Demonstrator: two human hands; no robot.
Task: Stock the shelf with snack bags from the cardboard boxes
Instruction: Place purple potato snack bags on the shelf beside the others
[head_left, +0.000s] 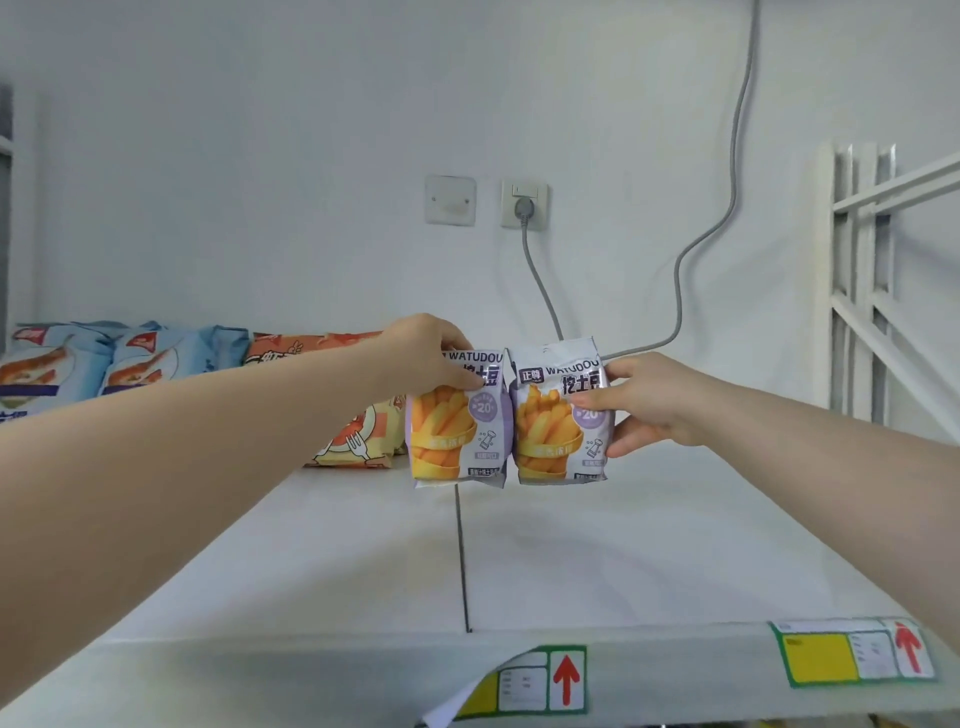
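The left hand (423, 358) grips one purple-and-yellow foil fries bag (457, 421); the right hand (641, 402) pinches its twin (563, 415); both stand upright, apparently touching the white shelf (649, 545); released carelessly, the narrow-based bags may topple forward.

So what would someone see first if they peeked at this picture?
Two purple fries bags stand out in the middle: the left bag gripped by the left hand, the right bag by the right hand, upright over the white shelf. Next come the blue snack bags lying far left and the red arrow labels on the shelf's front edge.
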